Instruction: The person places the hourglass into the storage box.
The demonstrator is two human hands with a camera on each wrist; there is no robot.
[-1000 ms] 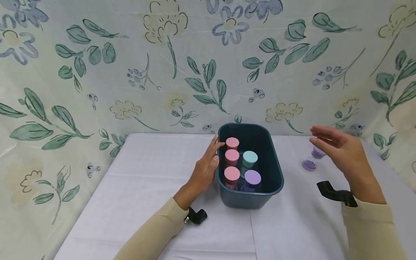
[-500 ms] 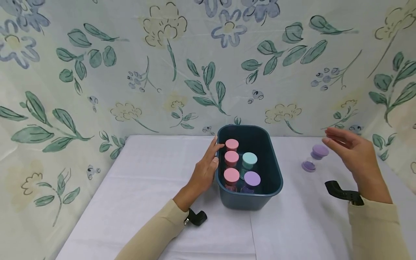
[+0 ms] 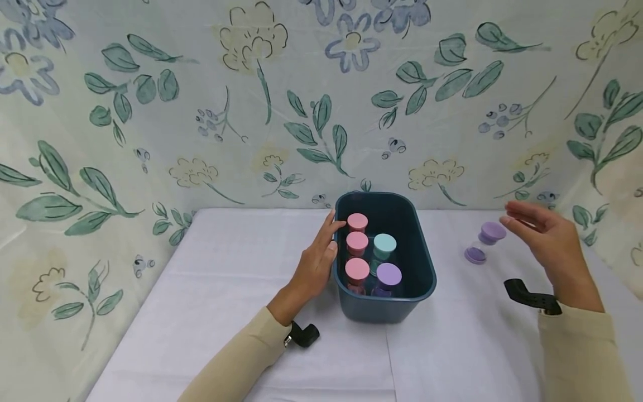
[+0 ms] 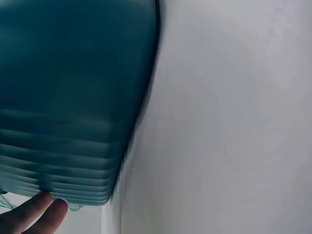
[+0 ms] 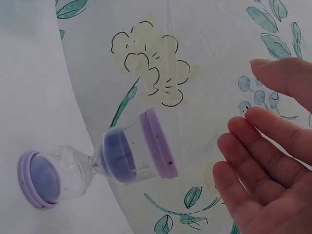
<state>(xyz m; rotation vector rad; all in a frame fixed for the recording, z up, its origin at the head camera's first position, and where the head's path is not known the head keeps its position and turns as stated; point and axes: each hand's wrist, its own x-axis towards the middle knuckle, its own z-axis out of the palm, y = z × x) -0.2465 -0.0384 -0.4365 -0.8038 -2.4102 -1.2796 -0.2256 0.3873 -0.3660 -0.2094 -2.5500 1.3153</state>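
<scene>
A purple hourglass (image 3: 483, 243) stands on the table to the right of a dark teal bin (image 3: 427, 279). In the right wrist view, blue-purple sand shows in both bulbs of that hourglass (image 5: 117, 153). My right hand (image 3: 557, 245) is beside it, fingers extended and apart from it, holding nothing. My left hand (image 3: 315, 265) rests against the bin's left side, its fingertips at the rim. In the left wrist view, two fingertips (image 4: 51, 214) show by the ribbed wall. Inside the bin stand three pink-capped hourglasses (image 3: 357, 244), a mint-capped one (image 3: 384, 245) and a purple-capped one (image 3: 389, 274).
A white cloth covers the table (image 3: 241, 290). Behind it hangs a floral-printed backdrop (image 3: 301, 67), close to the table's back edge. Black wrist mounts (image 3: 532, 298) stick out from both sleeves.
My right hand has moved right, away from the purple hourglass, whose top cap is now uncovered in the head view. My left hand stays against the bin.
</scene>
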